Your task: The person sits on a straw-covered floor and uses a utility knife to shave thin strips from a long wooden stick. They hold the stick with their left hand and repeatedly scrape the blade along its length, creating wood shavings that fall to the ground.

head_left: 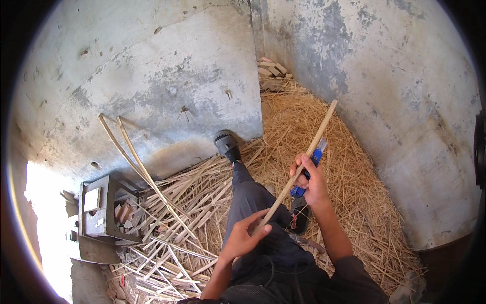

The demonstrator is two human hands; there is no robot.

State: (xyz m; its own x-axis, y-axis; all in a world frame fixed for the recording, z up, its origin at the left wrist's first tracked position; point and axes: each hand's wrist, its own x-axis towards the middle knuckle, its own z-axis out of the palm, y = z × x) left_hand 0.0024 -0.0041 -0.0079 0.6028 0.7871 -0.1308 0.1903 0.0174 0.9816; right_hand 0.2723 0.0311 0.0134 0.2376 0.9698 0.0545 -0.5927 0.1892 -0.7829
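A long, pale, flat wooden strip (322,127) runs slantwise from near my lap up to the right. My left hand (246,235) is closed round its lower end, thumb on one side and fingers on the other. Higher up, my right hand (313,180) grips the same strip between thumb and fingers. That hand also holds a blue tool (317,157) that looks like a utility knife, lying beside the strip with its silvery tip upward. The palm and fingers hide part of the tool.
My dark shoe (227,145) rests by the wall (192,66). Loose strips (202,187) and straw-like shavings (324,202) cover the floor. Two bent strips (132,161) lean against the wall near a grey box-like cabinet (101,215). Bricks (273,69) lie in the far corner.
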